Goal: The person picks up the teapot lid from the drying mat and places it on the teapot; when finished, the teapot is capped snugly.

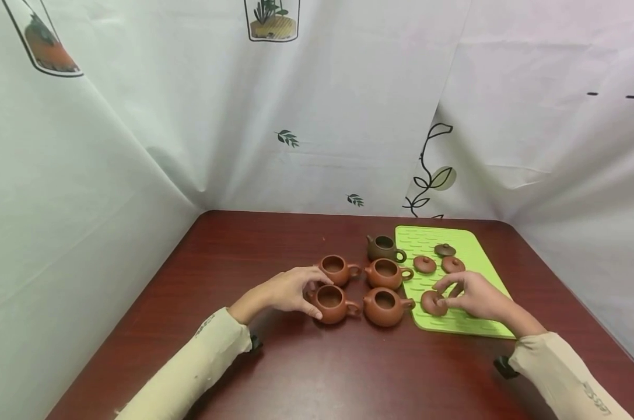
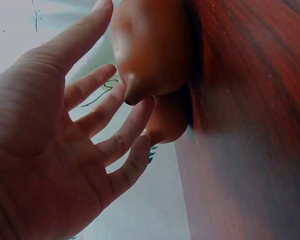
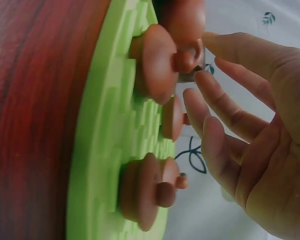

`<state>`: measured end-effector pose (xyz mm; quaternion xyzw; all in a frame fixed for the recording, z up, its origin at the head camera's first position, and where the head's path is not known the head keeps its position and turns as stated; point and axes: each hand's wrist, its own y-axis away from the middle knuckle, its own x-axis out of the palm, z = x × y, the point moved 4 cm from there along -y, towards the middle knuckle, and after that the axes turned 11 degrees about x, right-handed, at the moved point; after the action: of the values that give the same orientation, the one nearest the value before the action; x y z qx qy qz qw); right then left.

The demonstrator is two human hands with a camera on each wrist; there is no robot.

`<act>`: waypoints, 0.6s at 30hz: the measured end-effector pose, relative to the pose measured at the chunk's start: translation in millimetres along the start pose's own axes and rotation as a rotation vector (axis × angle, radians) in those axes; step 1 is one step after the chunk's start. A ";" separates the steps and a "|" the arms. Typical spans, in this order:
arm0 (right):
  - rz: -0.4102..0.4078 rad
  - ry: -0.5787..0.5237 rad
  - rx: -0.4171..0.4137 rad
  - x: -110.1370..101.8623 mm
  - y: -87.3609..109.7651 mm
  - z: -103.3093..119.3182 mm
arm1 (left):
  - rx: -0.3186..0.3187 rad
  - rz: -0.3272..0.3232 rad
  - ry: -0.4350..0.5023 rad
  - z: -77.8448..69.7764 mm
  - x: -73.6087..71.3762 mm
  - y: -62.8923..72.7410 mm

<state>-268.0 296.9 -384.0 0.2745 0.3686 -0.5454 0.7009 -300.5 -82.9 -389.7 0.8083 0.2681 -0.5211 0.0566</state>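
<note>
Left fingers spread beside an uncovered brown teapot.

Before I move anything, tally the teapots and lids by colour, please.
Reddish-brown teapots: 4
Dark brown teapot: 1
Reddish-brown lids: 4, one of them visible only in the right wrist view
Dark brown lid: 1
Total: 10
</note>
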 end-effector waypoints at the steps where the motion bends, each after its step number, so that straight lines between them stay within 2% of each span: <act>1: 0.009 -0.004 0.000 1.1 -0.1 -2.0 | 0.002 0.001 0.003 -0.1 0.4 -0.2; 8: 0.035 -0.027 -0.007 7.2 -0.5 -9.1 | 0.025 0.005 0.010 0.9 3.7 -2.1; 18: 0.026 -0.036 -0.020 10.0 -2.7 -12.0 | -0.006 -0.013 0.038 4.2 5.1 -0.2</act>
<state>-271.8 300.0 -399.0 0.2622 0.3581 -0.5374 0.7171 -302.4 -82.4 -396.0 0.8162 0.2759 -0.5051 0.0505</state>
